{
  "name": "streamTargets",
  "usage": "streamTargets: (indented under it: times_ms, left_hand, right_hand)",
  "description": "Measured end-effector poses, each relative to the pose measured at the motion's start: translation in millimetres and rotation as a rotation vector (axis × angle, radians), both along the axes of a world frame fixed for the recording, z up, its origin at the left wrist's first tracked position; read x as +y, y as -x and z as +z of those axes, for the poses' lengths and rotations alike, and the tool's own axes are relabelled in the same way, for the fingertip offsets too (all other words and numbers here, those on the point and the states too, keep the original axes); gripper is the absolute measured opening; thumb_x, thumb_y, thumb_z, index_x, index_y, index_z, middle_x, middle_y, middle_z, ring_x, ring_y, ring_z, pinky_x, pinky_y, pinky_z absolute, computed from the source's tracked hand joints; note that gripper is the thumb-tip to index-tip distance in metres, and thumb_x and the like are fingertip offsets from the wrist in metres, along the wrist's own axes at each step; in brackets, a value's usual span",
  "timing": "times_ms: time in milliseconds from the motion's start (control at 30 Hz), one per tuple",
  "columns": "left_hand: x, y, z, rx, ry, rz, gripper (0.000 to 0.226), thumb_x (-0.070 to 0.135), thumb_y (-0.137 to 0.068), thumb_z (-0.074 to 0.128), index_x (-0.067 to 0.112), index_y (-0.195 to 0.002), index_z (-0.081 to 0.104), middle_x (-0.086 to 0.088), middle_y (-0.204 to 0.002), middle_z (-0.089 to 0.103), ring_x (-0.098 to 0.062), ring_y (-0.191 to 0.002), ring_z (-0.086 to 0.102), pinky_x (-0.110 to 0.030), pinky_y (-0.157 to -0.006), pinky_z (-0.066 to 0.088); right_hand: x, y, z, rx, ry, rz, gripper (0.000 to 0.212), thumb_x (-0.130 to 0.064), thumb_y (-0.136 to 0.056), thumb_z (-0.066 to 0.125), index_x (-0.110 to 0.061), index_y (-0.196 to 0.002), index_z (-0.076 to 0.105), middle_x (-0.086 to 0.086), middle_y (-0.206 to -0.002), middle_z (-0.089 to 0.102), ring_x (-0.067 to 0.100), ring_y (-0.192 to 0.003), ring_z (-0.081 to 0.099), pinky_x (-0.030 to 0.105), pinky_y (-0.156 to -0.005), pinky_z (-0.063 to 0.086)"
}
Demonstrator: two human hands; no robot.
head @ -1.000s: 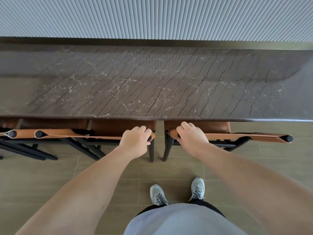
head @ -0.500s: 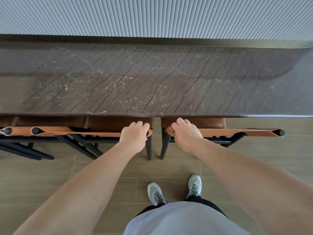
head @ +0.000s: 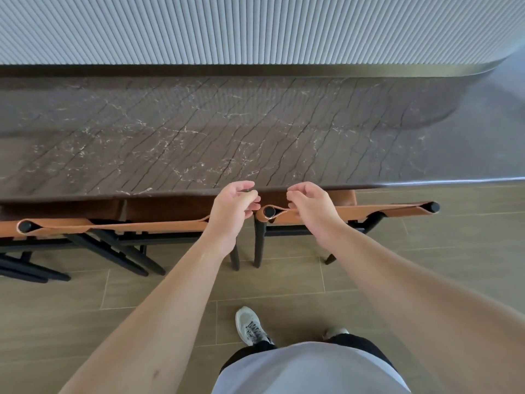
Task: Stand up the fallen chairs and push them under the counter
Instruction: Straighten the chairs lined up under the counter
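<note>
Two upright chairs with tan leather backrests and black frames stand side by side, their seats tucked under the dark marble counter (head: 255, 132). The left chair (head: 127, 224) and the right chair (head: 355, 210) almost meet at their inner posts. My left hand (head: 233, 209) hovers over the right end of the left chair's backrest. My right hand (head: 309, 209) hovers over the left end of the right chair's backrest. Both hands have loosely curled fingers and hold nothing.
A third chair's backrest (head: 5, 228) shows at the far left edge, also under the counter. A ribbed grey wall (head: 255, 27) runs behind the counter. My feet (head: 251, 325) stand on the wood-look tiled floor (head: 426, 265) just behind the chairs.
Both hands gripped the chair backrests and pushed them toward the counter. They have now let go and lifted off, fingers loosely curled.
</note>
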State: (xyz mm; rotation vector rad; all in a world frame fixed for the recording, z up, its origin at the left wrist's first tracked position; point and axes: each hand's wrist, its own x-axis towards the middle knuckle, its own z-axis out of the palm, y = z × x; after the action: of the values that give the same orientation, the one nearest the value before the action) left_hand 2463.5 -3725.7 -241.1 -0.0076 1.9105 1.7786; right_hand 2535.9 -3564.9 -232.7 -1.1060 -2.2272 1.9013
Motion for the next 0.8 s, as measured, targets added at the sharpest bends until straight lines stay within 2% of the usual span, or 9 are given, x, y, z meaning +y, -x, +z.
streamTargets:
  times_ms: [67,133,267,400,567,800]
  left_hand:
    - [11.1,-10.5,10.3,-0.054,-0.066,0.001,0.019,0.019,-0.099,0.054,0.03,-0.109,0.066,0.003,-0.091,0.075,-0.013,-0.09,0.072,-0.033,-0.087,0.054]
    - [25.1,-21.2,22.3,-0.049,-0.11,-0.035,0.021,0.021,-0.1,0.052,0.027,-0.114,0.066,-0.001,-0.098,0.074,-0.019,-0.097,0.071,-0.035,-0.089,0.054]
    - [70.1,-50.5,51.1,-0.045,-0.253,-0.084,0.031,0.032,-0.09,0.054,0.024,-0.118,0.066,-0.002,-0.103,0.072,-0.018,-0.095,0.069,-0.034,-0.083,0.054]
    - [138.6,-90.6,73.2,-0.048,-0.329,-0.126,0.032,0.034,-0.092,0.053,0.022,-0.12,0.066,-0.004,-0.103,0.071,-0.02,-0.096,0.068,-0.033,-0.082,0.054]
    - [236.1,-146.5,96.0,-0.036,-0.388,-0.217,0.029,0.034,-0.091,0.058,0.023,-0.115,0.068,-0.003,-0.102,0.07,-0.019,-0.093,0.067,-0.034,-0.08,0.052]
    - [366.2,-219.4,114.5,-0.08,-0.463,-0.314,0.024,0.025,-0.098,0.054,0.017,-0.116,0.068,-0.004,-0.097,0.07,-0.02,-0.087,0.066,-0.038,-0.085,0.05]
  right_hand:
    - [16.9,-10.8,9.5,0.043,0.225,-0.13,0.011,-0.028,-0.092,0.06,-0.025,-0.099,0.069,-0.001,-0.099,0.073,0.016,-0.096,0.07,0.027,-0.069,0.054]
    - [35.1,-26.0,18.2,0.101,0.355,-0.179,0.016,-0.027,-0.091,0.062,-0.019,-0.102,0.07,0.005,-0.1,0.074,0.021,-0.095,0.072,0.031,-0.069,0.055]
    - [77.0,-61.5,37.0,0.191,0.48,-0.213,0.032,-0.031,-0.083,0.063,-0.014,-0.109,0.069,0.007,-0.096,0.074,0.022,-0.09,0.072,0.033,-0.069,0.056]
    - [137.1,-110.5,59.3,0.294,0.572,-0.299,0.02,-0.026,-0.091,0.06,-0.013,-0.103,0.069,0.007,-0.091,0.074,0.021,-0.083,0.071,0.033,-0.067,0.056]
    - [225.6,-186.9,86.3,0.433,0.601,-0.382,0.015,-0.024,-0.091,0.06,-0.014,-0.094,0.07,0.009,-0.091,0.071,0.023,-0.078,0.068,0.034,-0.064,0.055]
    - [335.4,-280.7,111.0,0.529,0.511,-0.459,0.014,-0.025,-0.092,0.058,-0.016,-0.097,0.068,0.005,-0.09,0.071,0.021,-0.078,0.067,0.031,-0.066,0.052]
